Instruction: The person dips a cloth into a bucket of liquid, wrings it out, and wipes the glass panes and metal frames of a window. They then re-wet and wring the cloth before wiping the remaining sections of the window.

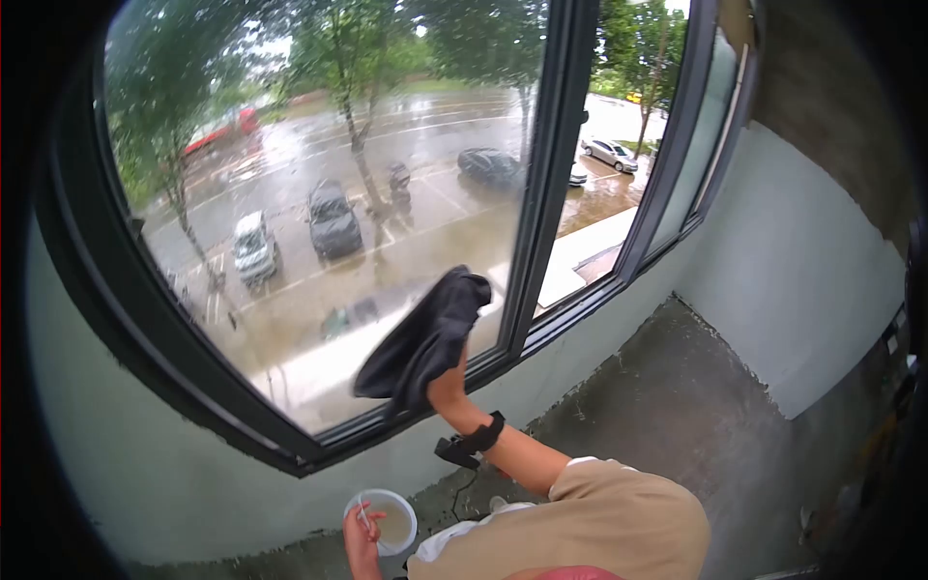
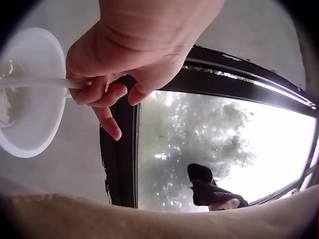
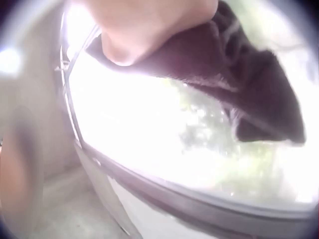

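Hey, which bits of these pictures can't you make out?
- Right hand's fingers, head view: covered by the dark cloth.
- White bucket's far side, left wrist view: cut off by the picture's left edge.
- Parked cars' number plates, head view: too small.
- Much of the scene through the window pane, right wrist view: washed out by glare.

My head view looks forward and down from above the left hand (image 1: 363,534) and right hand (image 3: 154,27) to the window (image 1: 290,193). My left wrist view, close in, faces past its hand toward bucket (image 2: 50,112) and window; my right wrist view sits tight by the cloth (image 3: 199,57). All three share window and cloth.
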`<state>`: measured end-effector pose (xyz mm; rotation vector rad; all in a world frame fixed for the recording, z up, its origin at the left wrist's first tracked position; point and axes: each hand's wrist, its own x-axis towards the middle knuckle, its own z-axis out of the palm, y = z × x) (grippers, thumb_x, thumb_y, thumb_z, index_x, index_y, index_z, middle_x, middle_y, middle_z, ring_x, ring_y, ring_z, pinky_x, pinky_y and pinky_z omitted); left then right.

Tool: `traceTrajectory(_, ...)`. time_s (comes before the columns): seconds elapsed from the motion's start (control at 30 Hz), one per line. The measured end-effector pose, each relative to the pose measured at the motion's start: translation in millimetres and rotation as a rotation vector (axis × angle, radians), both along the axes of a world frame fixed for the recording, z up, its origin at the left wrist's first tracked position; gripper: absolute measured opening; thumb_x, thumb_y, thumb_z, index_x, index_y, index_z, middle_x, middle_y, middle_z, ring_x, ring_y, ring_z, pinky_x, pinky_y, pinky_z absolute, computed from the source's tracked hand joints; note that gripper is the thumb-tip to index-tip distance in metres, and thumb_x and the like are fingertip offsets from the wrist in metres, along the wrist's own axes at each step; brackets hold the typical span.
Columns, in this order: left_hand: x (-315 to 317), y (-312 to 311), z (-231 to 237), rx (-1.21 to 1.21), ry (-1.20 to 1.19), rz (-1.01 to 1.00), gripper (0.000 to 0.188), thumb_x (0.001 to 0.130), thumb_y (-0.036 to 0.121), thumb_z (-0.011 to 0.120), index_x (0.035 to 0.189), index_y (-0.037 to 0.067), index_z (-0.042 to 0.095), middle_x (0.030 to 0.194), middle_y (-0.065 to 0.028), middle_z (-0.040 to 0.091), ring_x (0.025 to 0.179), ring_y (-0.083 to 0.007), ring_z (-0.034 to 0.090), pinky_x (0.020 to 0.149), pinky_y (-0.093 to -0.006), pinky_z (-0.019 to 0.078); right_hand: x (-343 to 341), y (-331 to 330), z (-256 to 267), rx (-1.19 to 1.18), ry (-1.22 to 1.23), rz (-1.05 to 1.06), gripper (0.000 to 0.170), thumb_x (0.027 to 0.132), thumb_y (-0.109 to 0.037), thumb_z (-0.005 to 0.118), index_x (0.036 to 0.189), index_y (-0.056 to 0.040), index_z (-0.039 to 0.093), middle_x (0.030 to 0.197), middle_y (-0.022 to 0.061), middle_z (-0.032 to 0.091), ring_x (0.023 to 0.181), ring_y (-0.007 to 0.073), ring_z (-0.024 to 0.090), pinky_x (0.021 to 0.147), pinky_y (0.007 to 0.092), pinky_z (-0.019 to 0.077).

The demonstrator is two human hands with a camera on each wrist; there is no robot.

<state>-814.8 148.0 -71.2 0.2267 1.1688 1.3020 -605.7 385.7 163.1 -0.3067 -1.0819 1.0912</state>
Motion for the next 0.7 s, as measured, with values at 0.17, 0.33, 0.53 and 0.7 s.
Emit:
traceTrajectory(0.17,0,22,-39,-0.018,-0.055,-0.044,0.034,0.094,0.029,0.048,0.115,0.003,0.052,0.079,-0.0242,0.067,0.035,-0.0105,0.035,0.036,-0.0233,0.0250,78,46,29,0.011,-0.085,-0.299,0.057,0.102,-0.021,0.043,0.149,0.0050,0.024,0.151,0.0183,0.031,0.139,0.0289,0.030,0.117,0.0371,0.0213)
traceTrajectory(0.33,-5,41,-58,0.020,0.265,-0.226,0.040,0.093,0.025,0.056,0.128,0.007,0.048,0.093,-0.0169,0.066,0.056,-0.0137,0.048,0.051,-0.0281,0.0387,109,59,12,0.055,-0.195,-0.580,0.057,0.104,-0.024,0.038,0.150,0.0064,0.021,0.155,0.0204,0.025,0.143,0.0316,0.024,0.118,0.0375,0.0165)
traceTrajectory(0.53,-4,37,-65,0.144,0.236,-0.319,0.040,0.094,0.011,0.055,0.134,0.006,0.051,0.104,-0.0080,0.064,0.080,-0.0146,0.058,0.067,-0.0316,0.0488,124,70,-2,0.069,-0.339,-0.842,0.058,0.107,-0.027,0.032,0.151,0.0080,0.017,0.159,0.0228,0.018,0.148,0.0350,0.016,0.120,0.0381,0.0107)
traceTrajectory(0.7,21,31,-32,0.188,0.224,-0.208,0.033,0.096,0.011,0.053,0.128,0.003,0.055,0.100,-0.0062,0.064,0.074,-0.0131,0.057,0.061,-0.0291,0.0466,177,73,8,-0.057,0.202,-0.555,0.033,0.107,-0.032,0.039,0.117,-0.0015,0.048,0.104,0.0075,0.056,0.097,0.0199,0.054,0.092,0.0330,0.0432)
